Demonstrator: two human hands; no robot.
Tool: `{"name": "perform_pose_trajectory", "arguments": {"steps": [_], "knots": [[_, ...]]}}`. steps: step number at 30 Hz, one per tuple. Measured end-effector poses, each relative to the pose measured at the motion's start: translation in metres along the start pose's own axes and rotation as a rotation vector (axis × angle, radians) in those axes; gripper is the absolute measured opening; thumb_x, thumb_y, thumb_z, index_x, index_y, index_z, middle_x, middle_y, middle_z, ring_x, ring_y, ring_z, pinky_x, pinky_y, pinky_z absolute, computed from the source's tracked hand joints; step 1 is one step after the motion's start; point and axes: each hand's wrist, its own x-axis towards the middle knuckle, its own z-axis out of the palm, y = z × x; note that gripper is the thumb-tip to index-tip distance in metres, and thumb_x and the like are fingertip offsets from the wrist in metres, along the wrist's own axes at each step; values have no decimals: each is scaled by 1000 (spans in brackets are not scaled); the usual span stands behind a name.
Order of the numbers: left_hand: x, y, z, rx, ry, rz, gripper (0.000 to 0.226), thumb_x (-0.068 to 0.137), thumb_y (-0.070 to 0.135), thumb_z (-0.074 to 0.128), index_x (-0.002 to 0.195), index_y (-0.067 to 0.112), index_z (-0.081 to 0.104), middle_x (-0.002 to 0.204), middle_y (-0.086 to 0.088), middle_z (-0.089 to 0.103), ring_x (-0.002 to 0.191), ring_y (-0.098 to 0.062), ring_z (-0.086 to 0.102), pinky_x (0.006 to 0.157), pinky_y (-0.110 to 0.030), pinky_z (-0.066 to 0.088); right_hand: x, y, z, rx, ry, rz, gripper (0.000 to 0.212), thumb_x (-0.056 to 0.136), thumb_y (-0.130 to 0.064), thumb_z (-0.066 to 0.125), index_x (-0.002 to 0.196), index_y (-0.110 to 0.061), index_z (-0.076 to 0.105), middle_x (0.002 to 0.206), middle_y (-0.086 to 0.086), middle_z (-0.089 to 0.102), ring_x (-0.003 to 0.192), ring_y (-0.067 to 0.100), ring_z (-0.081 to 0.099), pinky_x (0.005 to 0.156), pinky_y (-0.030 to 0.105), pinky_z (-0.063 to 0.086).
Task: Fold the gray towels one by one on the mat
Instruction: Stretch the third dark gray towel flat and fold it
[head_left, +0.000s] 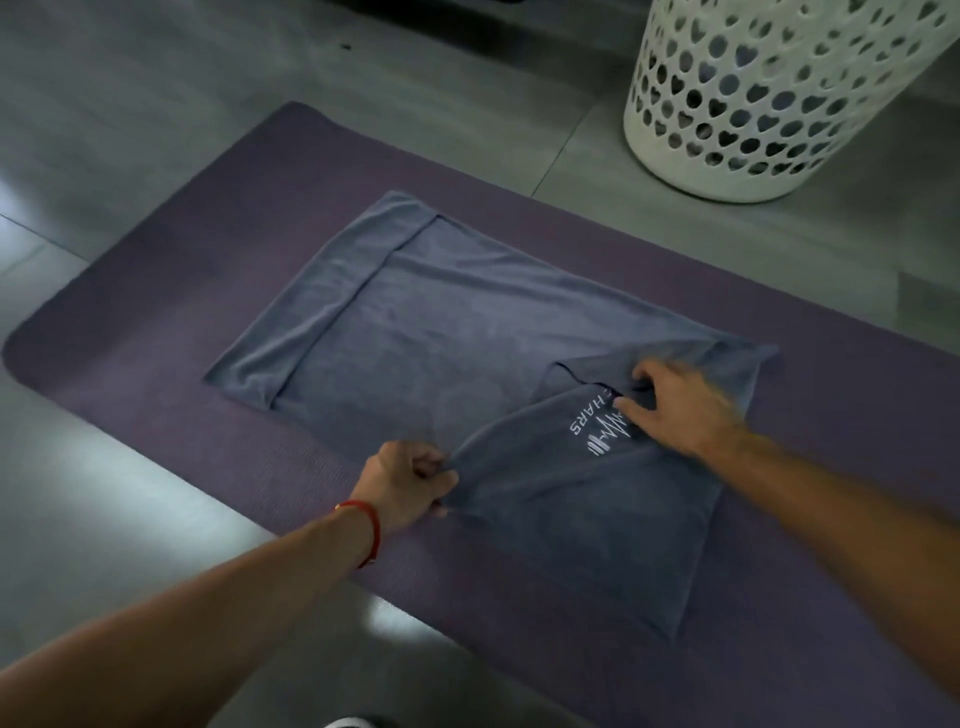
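The left hand (410, 480) is clenched around the near left corner of the towel (415, 332), fingers curled tight with a bunch of cloth gathered in the fist. The right hand (675, 408) pinches the towel's other near corner, its fingertips (631, 400) closing on the hem just above the white logo (597, 426); motion blur keeps the exact finger spread from reading clearly, but cloth is plainly caught between thumb and fingers. Both grips sit on the same short end, which looks chosen so the end can be carried over as one straight edge rather than dragged crooked.

That end is already lifted and doubled toward the towel's middle, so the flap with the logo lies on top of the spread part, and a fold line runs along the towel's near right side. The far left end of the towel has a narrow strip turned over on itself. The rest lies flat and fairly smooth.

The towel rests wholly on the mat (171, 322), roughly at its centre, with mat showing on all sides of it. Beyond the towel's far right corner, off the mat on the tiled floor (156, 104), stands a white basket (769, 98) pierced with heart-shaped holes. A red band (371, 530) circles the left wrist, on the near side of the towel.
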Motion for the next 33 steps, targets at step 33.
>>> {"name": "perform_pose_trajectory", "arguments": {"steps": [33], "knots": [[107, -76, -220, -135, 761, -140, 13, 90, 17, 69, 78, 19, 73, 69, -2, 71, 66, -21, 69, 79, -39, 62, 314, -294, -14, 666, 192, -158, 45, 96, -12, 53, 140, -22, 57, 133, -4, 64, 124, 10, 59, 112, 25, 40]]}}
